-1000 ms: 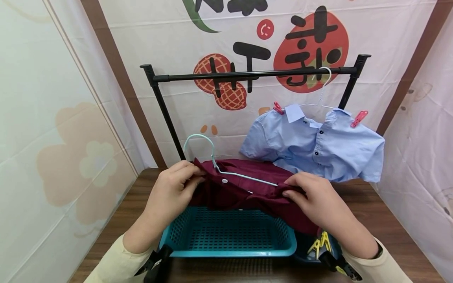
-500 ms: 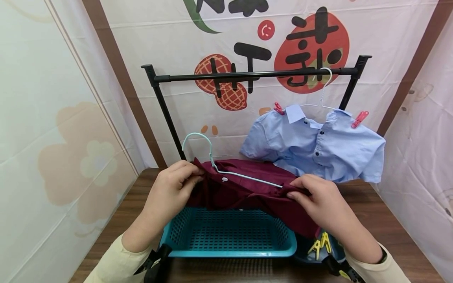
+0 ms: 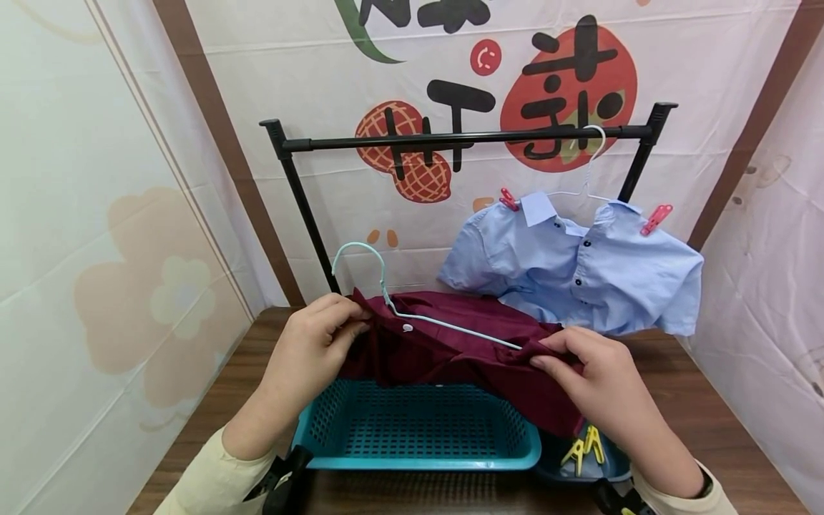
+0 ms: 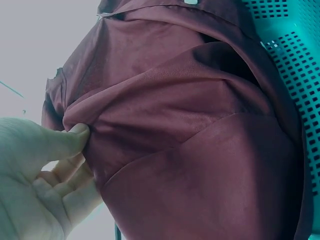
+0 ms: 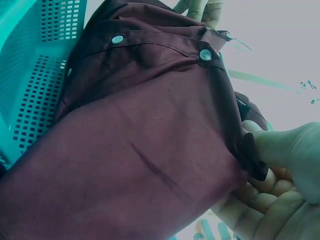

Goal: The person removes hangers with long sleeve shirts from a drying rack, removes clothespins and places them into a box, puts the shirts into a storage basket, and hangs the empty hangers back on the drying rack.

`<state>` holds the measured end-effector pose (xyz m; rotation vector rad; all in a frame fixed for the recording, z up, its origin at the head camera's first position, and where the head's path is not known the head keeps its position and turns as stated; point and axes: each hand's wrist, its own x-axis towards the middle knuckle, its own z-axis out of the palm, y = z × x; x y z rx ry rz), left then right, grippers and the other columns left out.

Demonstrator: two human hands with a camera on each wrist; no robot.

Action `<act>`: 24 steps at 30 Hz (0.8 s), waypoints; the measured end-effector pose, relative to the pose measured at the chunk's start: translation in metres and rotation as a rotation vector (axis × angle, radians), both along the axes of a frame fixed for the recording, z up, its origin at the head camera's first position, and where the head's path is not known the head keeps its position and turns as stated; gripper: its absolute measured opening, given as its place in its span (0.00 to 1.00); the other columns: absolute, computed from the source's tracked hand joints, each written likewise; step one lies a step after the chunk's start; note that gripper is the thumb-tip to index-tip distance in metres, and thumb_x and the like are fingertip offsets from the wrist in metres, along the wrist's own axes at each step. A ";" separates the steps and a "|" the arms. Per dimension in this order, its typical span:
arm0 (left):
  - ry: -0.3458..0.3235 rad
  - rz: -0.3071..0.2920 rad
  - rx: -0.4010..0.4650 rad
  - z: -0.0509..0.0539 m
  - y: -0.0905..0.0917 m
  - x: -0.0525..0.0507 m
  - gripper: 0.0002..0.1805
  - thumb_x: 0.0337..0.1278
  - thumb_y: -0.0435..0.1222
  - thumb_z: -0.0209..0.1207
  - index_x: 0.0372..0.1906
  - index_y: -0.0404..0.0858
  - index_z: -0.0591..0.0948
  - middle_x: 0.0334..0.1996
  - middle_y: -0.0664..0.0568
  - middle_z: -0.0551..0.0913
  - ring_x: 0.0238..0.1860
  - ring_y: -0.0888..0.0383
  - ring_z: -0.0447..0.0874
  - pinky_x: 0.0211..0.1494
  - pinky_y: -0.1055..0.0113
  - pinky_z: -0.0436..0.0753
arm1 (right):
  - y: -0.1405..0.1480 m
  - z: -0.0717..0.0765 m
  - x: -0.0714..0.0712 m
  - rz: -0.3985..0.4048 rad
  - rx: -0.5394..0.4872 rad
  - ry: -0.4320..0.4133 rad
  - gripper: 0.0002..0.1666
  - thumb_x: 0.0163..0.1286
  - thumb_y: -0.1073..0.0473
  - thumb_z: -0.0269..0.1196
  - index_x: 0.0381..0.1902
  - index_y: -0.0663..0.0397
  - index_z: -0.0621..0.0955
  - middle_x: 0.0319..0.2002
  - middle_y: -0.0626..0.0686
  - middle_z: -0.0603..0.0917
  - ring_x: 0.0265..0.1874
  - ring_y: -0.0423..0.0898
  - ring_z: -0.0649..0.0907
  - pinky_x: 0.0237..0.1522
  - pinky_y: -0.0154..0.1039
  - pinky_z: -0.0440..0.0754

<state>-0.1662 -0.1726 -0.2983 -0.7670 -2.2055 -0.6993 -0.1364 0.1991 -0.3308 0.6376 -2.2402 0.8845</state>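
Below the maroon shirt [image 3: 415,357] sits a teal basket [image 3: 421,463], partly hidden.

- Hanger [image 3: 450,327]: both ends hidden by maroon shirt [image 3: 412,357], head vw.
- Teal basket [image 3: 425,464]: far rim hidden behind shirt.
- Wall lettering [image 3: 453,14]: top row cut off, upper edge.
- L sleeve [image 3: 215,472]: cut, btm edge.

At the back hangs a white cloth wall [image 3: 309,86], lightly creased, printed with large black characters [image 3: 460,95], a pair of reddish peanuts [image 3: 425,180] and a red round shape [image 3: 569,87], and one slanting brown band [image 3: 225,136] runs down at each side. The left wall [image 3: 51,143] is pale and carries a faded peach flower [image 3: 122,304]; the right wall [image 3: 766,300] is whitish and wrinkled. Below stands a brown wood-grain table [image 3: 702,422], under soft light.
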 end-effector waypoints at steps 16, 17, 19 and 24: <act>0.011 0.050 0.002 0.001 -0.004 -0.005 0.09 0.54 0.25 0.72 0.35 0.41 0.87 0.34 0.59 0.84 0.33 0.66 0.80 0.37 0.81 0.73 | 0.017 -0.011 0.004 -0.070 -0.054 -0.040 0.18 0.53 0.69 0.79 0.32 0.40 0.87 0.33 0.38 0.87 0.32 0.32 0.80 0.32 0.24 0.74; 0.013 0.049 0.002 0.001 -0.004 -0.005 0.09 0.54 0.25 0.72 0.35 0.41 0.87 0.34 0.59 0.84 0.33 0.66 0.80 0.37 0.81 0.74 | 0.017 -0.012 0.004 -0.068 -0.057 -0.041 0.18 0.53 0.69 0.79 0.32 0.40 0.87 0.32 0.38 0.87 0.31 0.32 0.80 0.31 0.25 0.74; 0.017 0.045 0.008 0.002 -0.004 -0.005 0.09 0.55 0.25 0.72 0.35 0.41 0.87 0.34 0.59 0.84 0.34 0.66 0.80 0.38 0.80 0.74 | 0.018 -0.013 0.004 -0.069 -0.057 -0.039 0.18 0.52 0.69 0.79 0.31 0.39 0.87 0.32 0.38 0.87 0.32 0.32 0.80 0.32 0.24 0.74; 0.031 0.041 0.029 0.003 -0.004 -0.005 0.08 0.55 0.25 0.72 0.35 0.41 0.88 0.33 0.58 0.85 0.33 0.65 0.81 0.37 0.80 0.73 | 0.021 -0.014 0.003 -0.077 -0.041 -0.048 0.19 0.52 0.69 0.79 0.31 0.38 0.86 0.32 0.37 0.86 0.34 0.32 0.82 0.35 0.22 0.74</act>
